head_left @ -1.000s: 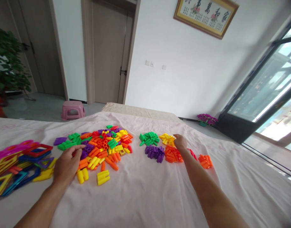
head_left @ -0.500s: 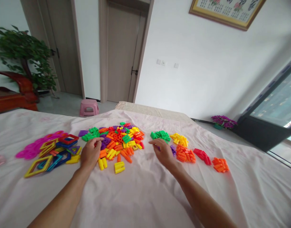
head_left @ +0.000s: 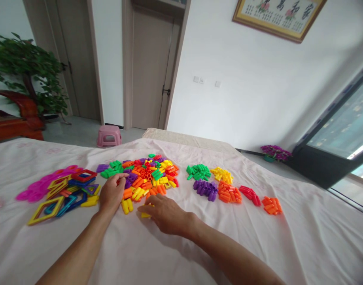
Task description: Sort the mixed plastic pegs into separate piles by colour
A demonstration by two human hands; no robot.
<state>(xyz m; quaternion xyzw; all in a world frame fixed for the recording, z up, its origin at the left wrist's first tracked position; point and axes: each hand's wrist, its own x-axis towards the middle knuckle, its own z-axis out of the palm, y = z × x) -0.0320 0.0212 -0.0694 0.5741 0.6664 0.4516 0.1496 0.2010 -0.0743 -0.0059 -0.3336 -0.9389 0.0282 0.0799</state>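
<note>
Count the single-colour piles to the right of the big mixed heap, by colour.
Green pile: 1
Yellow pile: 1
Purple pile: 1
Orange piles: 2
Red pile: 1
Total: 6

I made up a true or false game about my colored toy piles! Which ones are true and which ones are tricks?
1. The green pile is next to the yellow pile. True.
2. The right hand is on the purple pile. False: its fingers are at a yellow piece.
3. The left hand is by the big mixed pile. True.
4. The pink stool is on the cloth. False: it stands on the floor.
</note>
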